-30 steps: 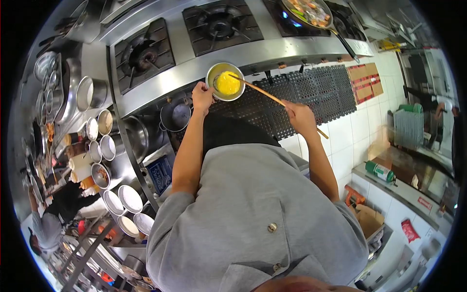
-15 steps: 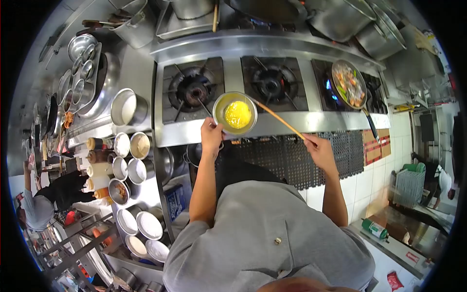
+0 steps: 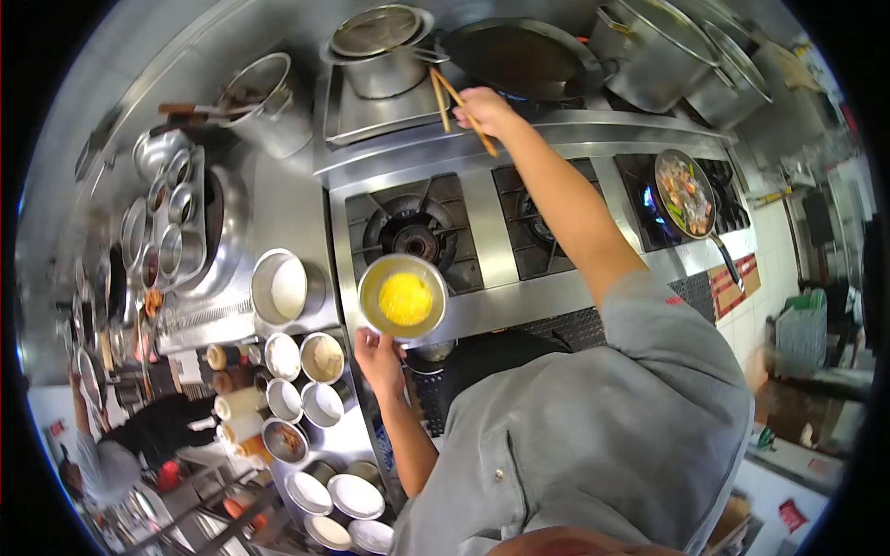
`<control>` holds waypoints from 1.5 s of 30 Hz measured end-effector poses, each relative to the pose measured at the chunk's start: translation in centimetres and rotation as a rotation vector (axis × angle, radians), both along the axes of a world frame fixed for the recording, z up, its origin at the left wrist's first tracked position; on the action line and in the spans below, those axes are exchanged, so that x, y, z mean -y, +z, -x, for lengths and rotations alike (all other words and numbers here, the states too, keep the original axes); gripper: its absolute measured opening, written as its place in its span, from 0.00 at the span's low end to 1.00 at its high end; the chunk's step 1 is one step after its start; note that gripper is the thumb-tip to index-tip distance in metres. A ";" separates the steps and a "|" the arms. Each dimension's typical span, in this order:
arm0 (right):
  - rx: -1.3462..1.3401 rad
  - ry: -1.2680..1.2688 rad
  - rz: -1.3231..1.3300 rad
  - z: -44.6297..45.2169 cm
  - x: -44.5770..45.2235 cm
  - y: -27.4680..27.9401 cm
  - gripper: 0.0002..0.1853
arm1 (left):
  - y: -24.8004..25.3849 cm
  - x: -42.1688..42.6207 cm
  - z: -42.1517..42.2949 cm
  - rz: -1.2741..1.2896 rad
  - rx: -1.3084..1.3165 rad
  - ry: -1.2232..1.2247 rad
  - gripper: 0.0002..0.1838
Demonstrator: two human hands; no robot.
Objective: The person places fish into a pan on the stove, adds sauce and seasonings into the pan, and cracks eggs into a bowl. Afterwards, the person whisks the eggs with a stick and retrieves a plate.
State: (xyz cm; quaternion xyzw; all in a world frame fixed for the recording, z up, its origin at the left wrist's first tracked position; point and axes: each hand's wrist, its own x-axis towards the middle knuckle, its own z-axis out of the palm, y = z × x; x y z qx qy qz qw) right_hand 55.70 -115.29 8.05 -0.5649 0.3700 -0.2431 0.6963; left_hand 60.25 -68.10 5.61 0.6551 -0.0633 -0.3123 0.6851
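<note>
My left hand (image 3: 378, 360) grips the near rim of a round metal bowl (image 3: 438, 320), which is held over the front edge of the stove. Bright yellow liquid, looking like beaten egg (image 3: 405, 298), lies in the bowl. My right arm reaches across the stove to the back ledge. There my right hand (image 3: 484, 111) is closed around a long wooden chopstick (image 3: 486, 143), angled with its far end by the metal tray (image 3: 357, 119). A second wooden stick (image 3: 439, 102) leans on the tray's edge beside it.
A frying pan (image 3: 714, 199) with shrimp-like pieces and green vegetables sits over a blue flame at right. Behind stand a lidded pot (image 3: 385, 72), a wide wok (image 3: 524, 60) and tall stockpots (image 3: 654, 56). Left are metal containers (image 3: 323, 403) and squeeze bottles (image 3: 239, 405). Another person (image 3: 107, 468) works far left.
My right hand has moved from the stove's front to the back ledge with the chopstick, away from the bowl. The view has turned, and the bowl appears lower and further left.
</note>
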 end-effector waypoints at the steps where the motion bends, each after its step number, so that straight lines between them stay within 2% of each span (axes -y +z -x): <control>1: 0.048 -0.037 0.010 -1.6 0.4 0.7 0.04 | 0.4 -0.3 0.1 0.006 -0.022 0.014 0.12; 4: 0.127 -0.147 -0.061 -3.6 0.7 3.6 0.10 | 0.5 -0.5 0.4 0.001 -0.053 0.021 0.11; 6: 0.004 -0.261 0.310 -4.4 1.1 2.1 0.31 | 0.2 -0.4 0.8 -0.018 -0.070 0.020 0.11; 7: 0.033 -0.315 0.358 -4.4 1.8 -0.3 0.31 | 0.0 -0.3 0.9 -0.024 -0.081 0.008 0.11; 8: -0.031 -0.398 0.534 -2.8 -0.6 0.1 0.28 | -0.2 -0.1 1.0 -0.029 -0.092 -0.006 0.11; 10: -0.005 -0.323 0.449 2.3 -6.4 1.1 0.23 | -0.6 0.7 1.2 -0.026 -0.100 -0.034 0.11; 12: -0.182 -0.248 0.568 8.2 -10.3 -2.3 0.18 | -0.7 1.7 1.6 -0.053 -0.097 -0.117 0.10; 14: -0.253 -0.157 0.486 15.4 -14.2 -5.0 0.13 | -1.5 2.9 1.9 -0.057 -0.097 -0.190 0.10; 16: -0.246 -0.317 0.408 22.8 -17.4 -11.3 0.12 | -1.7 4.4 2.7 -0.074 -0.075 -0.282 0.08; 19: -0.282 -0.405 0.303 32.8 -23.2 -12.7 0.11 | -2.7 6.7 4.5 -0.066 -0.086 -0.378 0.09; 21: -0.388 -0.387 0.045 38.3 -26.4 -12.4 0.11 | -4.1 8.1 6.1 -0.045 -0.126 -0.420 0.10; 24: -0.303 -0.462 0.038 44.7 -29.7 -14.2 0.11 | -5.1 9.6 9.9 -0.061 -0.182 -0.451 0.11; 32: -0.432 -0.340 0.142 56.3 -32.4 -16.0 0.13 | -7.8 10.6 21.3 -0.077 -0.218 -0.403 0.11; 36: -0.584 -0.301 0.215 61.6 -32.7 -16.7 0.13 | -10.8 10.9 25.5 -0.038 -0.303 -0.321 0.12; 39: -0.717 -0.262 0.178 63.6 -32.6 -15.1 0.13 | -12.7 11.2 27.9 -0.040 -0.298 -0.274 0.13; 43: -0.652 -0.109 0.146 65.1 -33.0 -17.8 0.13 | -13.4 11.8 29.5 0.009 -0.301 -0.235 0.13; 45: -0.623 -0.175 0.274 65.2 -33.2 -19.7 0.13 | -12.7 11.7 29.9 -0.040 -0.305 -0.259 0.09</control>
